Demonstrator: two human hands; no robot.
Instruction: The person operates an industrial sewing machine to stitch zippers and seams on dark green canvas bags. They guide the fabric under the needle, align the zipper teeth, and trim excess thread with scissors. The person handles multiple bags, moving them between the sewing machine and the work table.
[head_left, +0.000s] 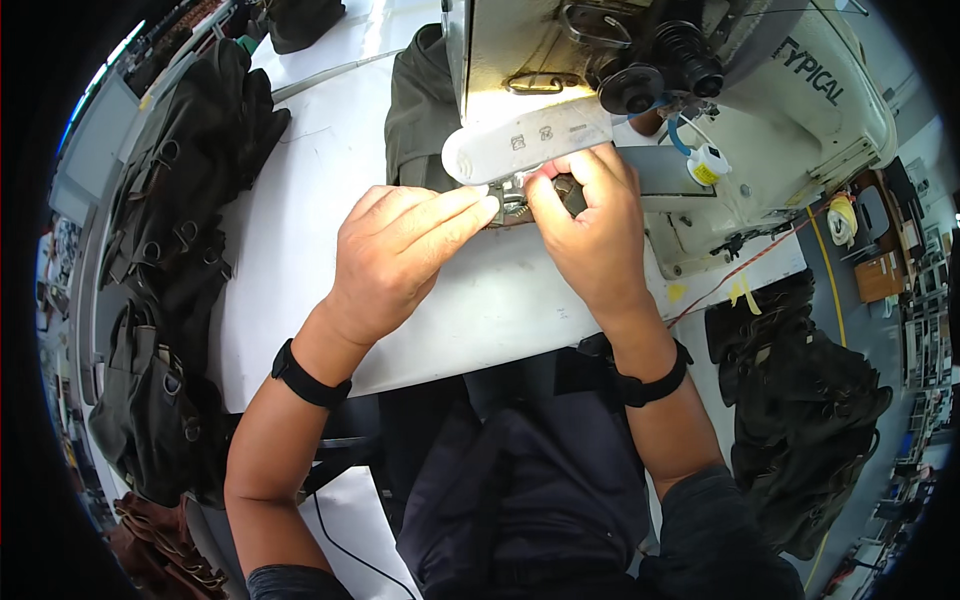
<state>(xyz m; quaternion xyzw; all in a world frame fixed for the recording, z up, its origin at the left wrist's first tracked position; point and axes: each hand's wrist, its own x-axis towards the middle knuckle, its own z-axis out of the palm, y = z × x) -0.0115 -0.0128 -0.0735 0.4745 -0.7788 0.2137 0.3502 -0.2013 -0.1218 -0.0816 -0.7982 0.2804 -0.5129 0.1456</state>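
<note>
Both of my hands meet under the head of a white sewing machine (820, 150), close to its presser foot (514, 203). My left hand (390, 250) comes from the left, its fingers closed together and the tips at the edge of dark olive fabric beside the foot. My right hand (598, 230) is curled on the other side, thumb and index finger brought together near the needle area. What lies between those fingertips is hidden. A dark olive fabric piece (422, 115) lies on the white table (440, 340), running behind the machine head.
Dark bags with metal rings (190, 200) are heaped along the left side. More dark bags (800, 400) hang or lie at the lower right. Brown items (160, 545) sit at the lower left. A red cord (745, 265) runs off the table's right side, and a black cable (350, 555) hangs below.
</note>
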